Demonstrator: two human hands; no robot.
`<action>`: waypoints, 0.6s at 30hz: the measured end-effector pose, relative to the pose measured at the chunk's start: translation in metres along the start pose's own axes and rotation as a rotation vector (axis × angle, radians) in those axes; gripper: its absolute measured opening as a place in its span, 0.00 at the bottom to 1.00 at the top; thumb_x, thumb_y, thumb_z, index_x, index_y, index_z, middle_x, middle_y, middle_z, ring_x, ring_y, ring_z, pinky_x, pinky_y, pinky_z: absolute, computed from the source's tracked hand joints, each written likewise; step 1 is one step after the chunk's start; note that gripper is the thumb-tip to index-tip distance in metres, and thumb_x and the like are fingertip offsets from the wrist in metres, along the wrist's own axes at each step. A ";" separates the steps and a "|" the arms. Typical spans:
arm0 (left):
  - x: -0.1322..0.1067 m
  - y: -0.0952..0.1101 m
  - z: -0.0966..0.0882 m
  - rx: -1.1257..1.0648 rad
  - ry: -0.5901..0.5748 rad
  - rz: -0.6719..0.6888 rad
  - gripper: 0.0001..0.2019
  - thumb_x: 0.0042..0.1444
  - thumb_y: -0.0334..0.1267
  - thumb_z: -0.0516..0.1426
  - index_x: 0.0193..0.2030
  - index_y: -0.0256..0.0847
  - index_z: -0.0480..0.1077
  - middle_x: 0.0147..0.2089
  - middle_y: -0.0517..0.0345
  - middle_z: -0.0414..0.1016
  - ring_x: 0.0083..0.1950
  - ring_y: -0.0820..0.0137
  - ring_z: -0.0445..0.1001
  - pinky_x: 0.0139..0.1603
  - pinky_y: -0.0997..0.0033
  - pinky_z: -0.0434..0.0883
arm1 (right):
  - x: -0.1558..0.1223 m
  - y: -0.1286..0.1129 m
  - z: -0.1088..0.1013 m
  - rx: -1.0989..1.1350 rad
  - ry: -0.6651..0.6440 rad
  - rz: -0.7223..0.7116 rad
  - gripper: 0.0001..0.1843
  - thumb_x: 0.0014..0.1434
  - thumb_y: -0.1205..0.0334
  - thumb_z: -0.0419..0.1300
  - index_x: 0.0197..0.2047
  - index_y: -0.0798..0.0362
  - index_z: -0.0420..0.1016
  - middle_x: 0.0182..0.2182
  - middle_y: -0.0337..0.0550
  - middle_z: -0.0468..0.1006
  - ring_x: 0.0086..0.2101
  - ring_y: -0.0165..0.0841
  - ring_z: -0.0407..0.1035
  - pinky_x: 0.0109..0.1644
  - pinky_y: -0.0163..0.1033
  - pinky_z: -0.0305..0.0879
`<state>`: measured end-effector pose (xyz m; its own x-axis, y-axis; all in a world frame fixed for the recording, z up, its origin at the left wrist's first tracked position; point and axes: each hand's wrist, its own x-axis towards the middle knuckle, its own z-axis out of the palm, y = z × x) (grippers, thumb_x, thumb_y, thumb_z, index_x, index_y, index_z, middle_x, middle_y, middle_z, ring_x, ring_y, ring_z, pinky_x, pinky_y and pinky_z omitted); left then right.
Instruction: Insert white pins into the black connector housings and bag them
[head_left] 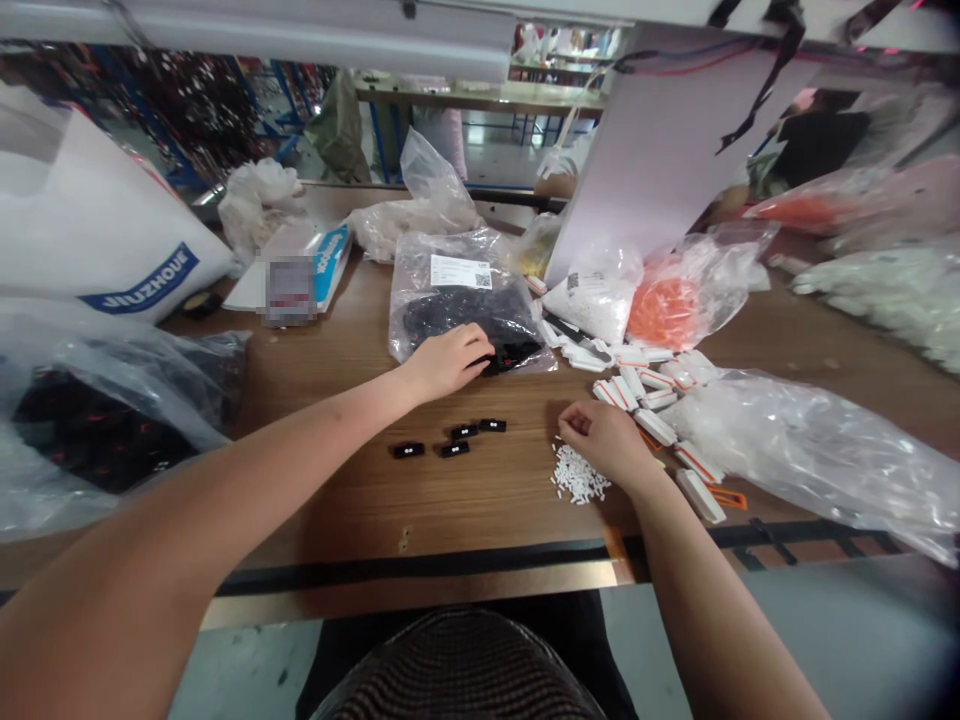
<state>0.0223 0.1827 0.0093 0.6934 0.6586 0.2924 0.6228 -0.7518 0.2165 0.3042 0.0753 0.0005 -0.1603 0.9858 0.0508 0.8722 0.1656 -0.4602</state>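
Wooden table, bag at twelve o'clock.
Left hand: fingers half-curled over it; right hand: fingers nearly closed by white pegs, four o'clock (either's hold unclear).

Labelled plastic bag (glossy, crinkled)

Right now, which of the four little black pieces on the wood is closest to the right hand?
The rightmost black piece: it lies nearest the right hand, while the other three lie farther left.

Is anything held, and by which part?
Cannot be told. The left hand is at the plastic bag; the right hand is curled by white pieces.
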 end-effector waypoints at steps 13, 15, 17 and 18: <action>-0.049 -0.003 -0.020 0.031 -0.058 0.000 0.15 0.62 0.37 0.58 0.55 0.44 0.73 0.63 0.47 0.69 0.60 0.56 0.69 0.61 0.50 0.63 | 0.000 0.001 0.002 -0.008 0.002 0.019 0.06 0.53 0.61 0.57 0.29 0.50 0.76 0.24 0.39 0.78 0.25 0.32 0.69 0.30 0.36 0.58; -0.046 0.003 -0.027 0.020 -0.065 -0.048 0.17 0.57 0.37 0.61 0.54 0.45 0.74 0.64 0.47 0.69 0.61 0.55 0.68 0.61 0.49 0.63 | 0.000 0.002 0.003 -0.008 0.003 0.019 0.07 0.53 0.61 0.57 0.30 0.50 0.76 0.23 0.39 0.78 0.25 0.32 0.69 0.30 0.37 0.57; -0.040 0.009 -0.030 0.020 -0.082 -0.094 0.18 0.55 0.39 0.62 0.53 0.46 0.75 0.63 0.50 0.70 0.61 0.54 0.68 0.61 0.50 0.63 | 0.000 0.002 0.003 -0.008 0.003 0.015 0.07 0.53 0.61 0.57 0.30 0.50 0.76 0.23 0.39 0.77 0.25 0.32 0.68 0.30 0.37 0.57; -0.035 0.012 -0.030 0.027 -0.093 -0.110 0.17 0.55 0.40 0.63 0.52 0.46 0.76 0.63 0.51 0.71 0.60 0.55 0.68 0.61 0.50 0.63 | 0.000 0.002 0.002 -0.008 0.002 0.013 0.07 0.53 0.61 0.57 0.29 0.50 0.76 0.23 0.39 0.77 0.24 0.32 0.68 0.30 0.37 0.57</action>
<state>-0.0056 0.1493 0.0295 0.6503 0.7378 0.1809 0.7054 -0.6749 0.2168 0.3050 0.0756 -0.0027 -0.1480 0.9879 0.0469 0.8780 0.1530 -0.4536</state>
